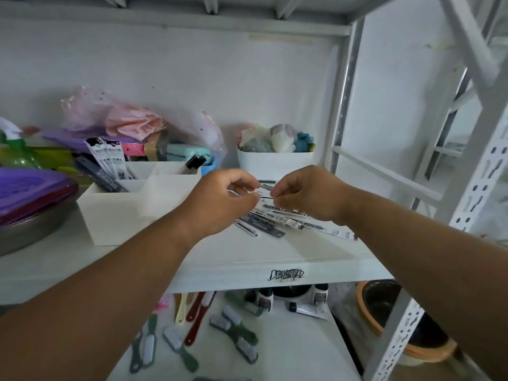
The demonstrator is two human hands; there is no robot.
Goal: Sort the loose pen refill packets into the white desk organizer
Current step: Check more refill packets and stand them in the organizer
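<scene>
Several loose pen refill packets (277, 218), white and dark grey, lie fanned out on the white shelf, right of the white desk organizer (115, 215). The organizer's back-left compartments hold several upright refill packets (105, 163). My left hand (220, 199) and my right hand (305, 193) hover over the pile, fingers curled. Between them they pinch one thin refill packet (266, 191), each at one end.
A white tub (272, 163) of small items stands behind the pile. Bags and boxes fill the back left, and a metal bowl with purple lids (30, 210) sits at the left edge. A shelf post (341, 105) rises on the right. Brushes lie on the shelf below.
</scene>
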